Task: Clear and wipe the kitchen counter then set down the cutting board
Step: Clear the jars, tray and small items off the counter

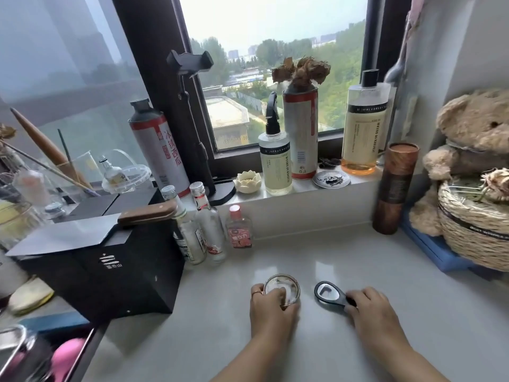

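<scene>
On the pale counter [344, 271] below the window, both hands rest near the front edge. Left hand [271, 310] is wrapped around a small clear glass [282, 289] standing upright on the surface; a ring shows on one finger. Right hand [370, 308] pinches the handle end of a black bottle opener [329, 295] lying flat, just beside the glass. Three small bottles [203, 230] stand against a black box [110, 271] at left; a cleaver [82, 232] lies on top of it. Cutting board: not visible.
</scene>
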Motion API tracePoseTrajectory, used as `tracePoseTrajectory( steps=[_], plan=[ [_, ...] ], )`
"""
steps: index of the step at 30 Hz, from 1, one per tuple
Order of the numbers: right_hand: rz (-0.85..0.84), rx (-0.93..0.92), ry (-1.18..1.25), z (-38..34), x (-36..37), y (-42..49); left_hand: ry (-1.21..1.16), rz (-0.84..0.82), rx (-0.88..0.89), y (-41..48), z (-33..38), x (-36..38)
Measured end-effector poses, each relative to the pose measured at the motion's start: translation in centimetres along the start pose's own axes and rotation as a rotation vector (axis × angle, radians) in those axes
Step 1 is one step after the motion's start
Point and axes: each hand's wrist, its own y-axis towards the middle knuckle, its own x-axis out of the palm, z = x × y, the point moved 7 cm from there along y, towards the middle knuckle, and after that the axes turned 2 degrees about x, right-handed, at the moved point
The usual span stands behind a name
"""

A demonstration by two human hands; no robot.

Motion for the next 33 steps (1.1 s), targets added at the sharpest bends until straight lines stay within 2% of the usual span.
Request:
tracePoseTrajectory(
  steps=[3, 6, 10, 14, 17, 20, 22, 26, 33],
  plan=[
    [0.068, 0.030, 0.091, -1.9, -2.5, -1.2, -0.040, 0.056, 0.043, -0.7, -0.2, -2.0],
    [0.147, -0.018, 0.186, -5.2, -5.2, -2.2, -0.050, 0.060, 0.113, -2.3, -0.5, -5.6],
    [0.238, -0.196, 0.261, -12.6, -8.0, -4.5, -0.150, 0.144, 0.174, -4.8, -1.6, -13.6],
    [0.289, -0.407, 0.305, -21.0, -9.4, -6.7, -0.211, 0.340, 0.335, -6.9, -1.5, -23.6],
    [0.340, -0.510, 0.331, -27.1, -10.9, -6.4, -0.186, 0.465, 0.411, -6.3, -1.0, -31.0],
    [0.349, -0.576, 0.320, -33.2, -11.9, -4.8, -0.066, 0.552, 0.393, -3.4, -1.3, -37.1],
    [0.333, -0.586, 0.290, -36.7, -11.7, -3.1, 0.019, 0.557, 0.314, -0.7, -2.0, -39.6],
    [0.247, -0.537, 0.253, -41.7, -10.0, 0.9, 0.025, 0.504, 0.239, 4.4, -3.5, -41.6],
    [0.060, -0.416, 0.189, -46.3, -6.3, 7.8, 0.073, 0.356, 0.116, 13.0, -5.6, -41.8]
  ],
)
